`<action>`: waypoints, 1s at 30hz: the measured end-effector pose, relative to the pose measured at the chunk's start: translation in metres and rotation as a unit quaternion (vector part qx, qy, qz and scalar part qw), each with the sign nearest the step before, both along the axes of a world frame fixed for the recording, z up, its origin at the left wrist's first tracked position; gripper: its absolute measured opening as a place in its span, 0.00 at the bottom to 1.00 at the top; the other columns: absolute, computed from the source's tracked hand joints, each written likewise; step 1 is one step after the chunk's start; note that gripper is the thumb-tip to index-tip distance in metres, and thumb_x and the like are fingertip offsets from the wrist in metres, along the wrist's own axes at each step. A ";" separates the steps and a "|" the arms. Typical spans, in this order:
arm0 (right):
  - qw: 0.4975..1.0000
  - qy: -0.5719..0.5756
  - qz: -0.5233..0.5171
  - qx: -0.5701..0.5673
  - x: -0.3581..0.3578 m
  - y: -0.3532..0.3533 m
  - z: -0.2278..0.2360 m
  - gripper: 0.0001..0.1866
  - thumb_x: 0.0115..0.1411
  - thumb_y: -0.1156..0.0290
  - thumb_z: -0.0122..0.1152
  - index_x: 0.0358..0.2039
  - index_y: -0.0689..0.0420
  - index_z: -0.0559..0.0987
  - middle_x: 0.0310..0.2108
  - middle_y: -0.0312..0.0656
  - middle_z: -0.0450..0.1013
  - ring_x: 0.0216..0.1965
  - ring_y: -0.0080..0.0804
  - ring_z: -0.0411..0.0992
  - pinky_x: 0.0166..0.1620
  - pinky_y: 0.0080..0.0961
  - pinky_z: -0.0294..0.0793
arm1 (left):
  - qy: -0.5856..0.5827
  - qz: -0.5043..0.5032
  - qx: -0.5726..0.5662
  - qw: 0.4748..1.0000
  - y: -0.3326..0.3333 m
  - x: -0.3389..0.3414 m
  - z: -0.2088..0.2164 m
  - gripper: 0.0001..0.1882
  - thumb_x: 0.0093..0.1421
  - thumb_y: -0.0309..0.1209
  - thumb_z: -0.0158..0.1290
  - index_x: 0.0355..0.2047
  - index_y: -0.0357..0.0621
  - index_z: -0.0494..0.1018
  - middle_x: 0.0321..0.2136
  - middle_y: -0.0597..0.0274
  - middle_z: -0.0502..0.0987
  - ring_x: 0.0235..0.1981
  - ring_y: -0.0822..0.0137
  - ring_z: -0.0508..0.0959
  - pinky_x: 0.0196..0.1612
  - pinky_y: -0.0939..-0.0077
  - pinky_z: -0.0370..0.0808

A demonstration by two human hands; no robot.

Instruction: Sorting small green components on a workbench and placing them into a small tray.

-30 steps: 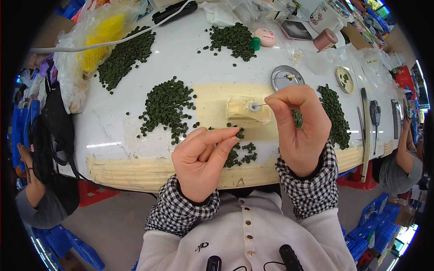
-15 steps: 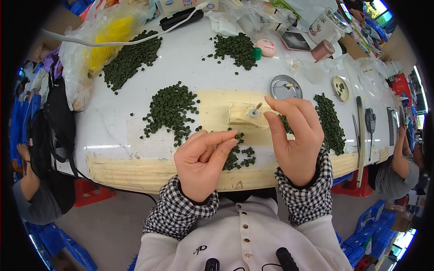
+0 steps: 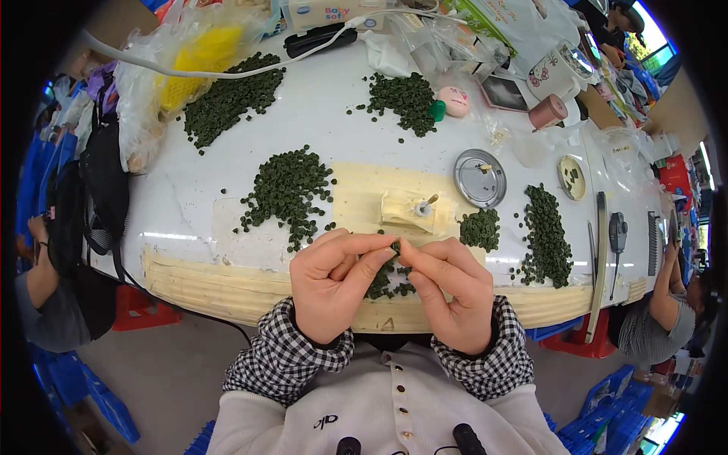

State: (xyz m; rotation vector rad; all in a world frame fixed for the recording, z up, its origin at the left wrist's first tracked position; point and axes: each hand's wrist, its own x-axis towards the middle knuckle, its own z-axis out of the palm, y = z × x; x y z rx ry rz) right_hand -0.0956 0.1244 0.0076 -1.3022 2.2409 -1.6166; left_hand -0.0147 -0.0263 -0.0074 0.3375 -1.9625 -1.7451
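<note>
My left hand pinches a small dark green piece between thumb and index finger, above the table's front edge. My right hand meets it there, its index fingertip against the piece and its other fingers bent below. Beyond my hands a cream-coloured block with a short upright peg stands on a yellowish taped patch. Loose green pieces lie partly hidden under my fingers. A further small pile of green pieces is right of the block.
Larger heaps of green pieces lie left, at the back and right. A round metal lid, a shallow cream dish, tweezers, a long flat bar, a mug and a thread spool stand around. A white cable crosses the back left.
My right hand has moved from beside the peg toward me and left, down to the piece in my left hand. My left hand has shifted slightly toward me.
</note>
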 end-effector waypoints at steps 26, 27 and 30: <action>0.999 0.043 -0.024 0.009 -0.006 0.004 0.000 0.19 0.49 0.84 0.62 0.44 0.64 0.77 0.32 0.45 0.72 0.28 0.36 0.71 0.32 0.25 0.72 | -0.016 0.021 -0.055 0.998 0.005 -0.006 0.000 0.08 0.53 0.20 0.59 0.35 0.39 0.79 0.14 0.72 0.61 0.15 0.81 0.56 0.19 0.84 0.53; 0.999 0.032 -0.036 0.010 -0.007 0.006 0.003 0.18 0.49 0.83 0.62 0.43 0.64 0.77 0.32 0.46 0.72 0.28 0.36 0.71 0.33 0.25 0.72 | -0.023 0.021 -0.061 0.998 0.003 -0.004 0.001 0.08 0.53 0.20 0.59 0.35 0.39 0.79 0.14 0.72 0.61 0.15 0.81 0.56 0.19 0.84 0.53; 0.980 -0.075 -0.008 -0.185 -0.014 0.038 0.006 0.07 0.60 0.75 0.52 0.31 0.65 0.77 0.26 0.42 0.72 0.27 0.31 0.70 0.31 0.22 0.69 | -0.045 0.016 -0.111 0.993 -0.006 0.005 -0.002 0.08 0.51 0.21 0.60 0.34 0.39 0.79 0.14 0.71 0.62 0.14 0.80 0.55 0.19 0.83 0.53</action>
